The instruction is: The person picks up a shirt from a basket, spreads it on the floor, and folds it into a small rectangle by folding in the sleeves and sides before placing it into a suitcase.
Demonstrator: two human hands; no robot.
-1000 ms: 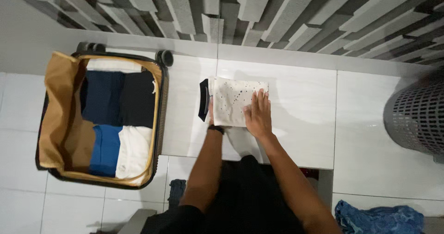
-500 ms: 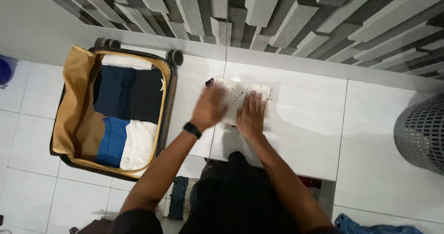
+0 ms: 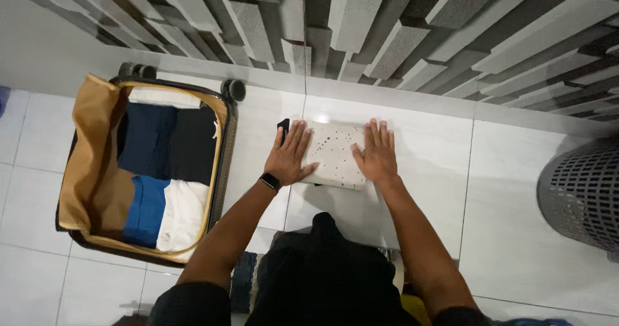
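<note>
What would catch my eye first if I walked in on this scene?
Probably the two hands, left hand and right hand, pressed flat on a folded white speckled garment on the pale tiled floor in the middle. To their left lies an open suitcase with a tan lining, packed with folded navy, black, blue and white clothes. A grey perforated basket stands at the right edge, below a wall of grey blocks.

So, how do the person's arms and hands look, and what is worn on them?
Both forearms are bare. The left hand has a dark band with a small black watch at the wrist. The right hand wears nothing visible. Short black sleeves begin near the shoulders.
</note>
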